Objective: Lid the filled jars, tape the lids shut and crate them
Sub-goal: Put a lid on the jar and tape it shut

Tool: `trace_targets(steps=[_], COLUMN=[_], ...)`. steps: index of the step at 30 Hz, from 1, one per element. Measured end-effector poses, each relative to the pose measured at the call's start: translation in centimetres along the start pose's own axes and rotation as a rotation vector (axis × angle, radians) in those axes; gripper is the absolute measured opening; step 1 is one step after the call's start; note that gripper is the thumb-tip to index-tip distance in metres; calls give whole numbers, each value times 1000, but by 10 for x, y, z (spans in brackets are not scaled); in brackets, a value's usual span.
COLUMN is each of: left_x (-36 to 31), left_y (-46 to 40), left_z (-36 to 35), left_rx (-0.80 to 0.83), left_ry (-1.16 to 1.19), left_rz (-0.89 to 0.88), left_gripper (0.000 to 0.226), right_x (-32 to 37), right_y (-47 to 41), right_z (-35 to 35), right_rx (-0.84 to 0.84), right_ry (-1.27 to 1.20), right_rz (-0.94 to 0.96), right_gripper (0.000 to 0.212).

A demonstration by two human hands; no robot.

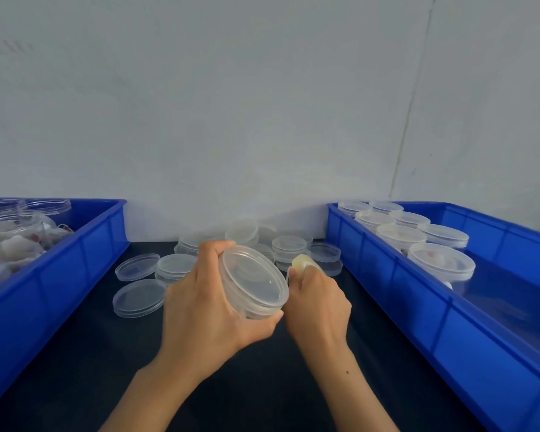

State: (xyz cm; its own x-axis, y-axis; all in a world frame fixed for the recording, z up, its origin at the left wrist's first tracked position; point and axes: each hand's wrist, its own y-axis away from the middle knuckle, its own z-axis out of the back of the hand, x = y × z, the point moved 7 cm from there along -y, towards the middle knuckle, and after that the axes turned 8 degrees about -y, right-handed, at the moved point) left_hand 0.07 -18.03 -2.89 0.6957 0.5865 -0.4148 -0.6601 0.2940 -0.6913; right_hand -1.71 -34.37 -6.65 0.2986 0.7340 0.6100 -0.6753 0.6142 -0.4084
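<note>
Currently left hand [200,304] wraps the lidded jar [253,283], tilted, held above the black table [75,353]. Right hand [317,302] pinches a tape roll [303,262] at the lid rim. Jar looks light, thin-walled, slick; grip the sidewall, not the lid.

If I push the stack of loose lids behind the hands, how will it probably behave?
The loose lids look like thin clear plastic, so probably very light and easy to shove. Their piles already stand uneven on the dark table, so a push would likely make them slide apart rather than move as one. Smooth, flat surfaces suggest they are slippery to pinch.
</note>
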Motion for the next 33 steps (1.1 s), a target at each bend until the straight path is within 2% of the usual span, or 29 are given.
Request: trace_targets(steps=[3,5,7,10,13,16,21,25,30,32,33], left_x=[-6,-15,-18,-10,3,10,17,26,36,42,46], left_y=[18,25,20,2,1,2,2,3,4,3,2], left_z=[-3,-7,-10,-6,-6,-7,-9,-10,-13,-15,-16], left_rx=[92,154,114,10,-7,-29,-41,-49,-56,-53,-53], left_ry=[177,229,200,175,120,96,87,79,176,270,323], left_rz=[8,-31,-37,-5,10,19,18,51,102,146,169], left_gripper=[92,90,92,96,97,97,97,98,96,95,92], right_x=[-30,-49,-37,-14,-3,0,-2,-6,-2,-4,-5], right_y=[-19,-27,-25,-14,-10,-2,4,4,11,12,13], right_z=[19,38,39,14,3,-8,-25,-43,-66,-70,-66], right_rx=[-25,-117,-155,-68,-14,85,233,281,307,283,269], right_ry=[13,-35,-71,-146,-153,-118,-222,-109,40,-62,-298], right_rz=[-168,-231,-110,-11,85,129,124,130,311,294,220], right_gripper=[34,36,37,36,31,26,23,32,31,30,31])
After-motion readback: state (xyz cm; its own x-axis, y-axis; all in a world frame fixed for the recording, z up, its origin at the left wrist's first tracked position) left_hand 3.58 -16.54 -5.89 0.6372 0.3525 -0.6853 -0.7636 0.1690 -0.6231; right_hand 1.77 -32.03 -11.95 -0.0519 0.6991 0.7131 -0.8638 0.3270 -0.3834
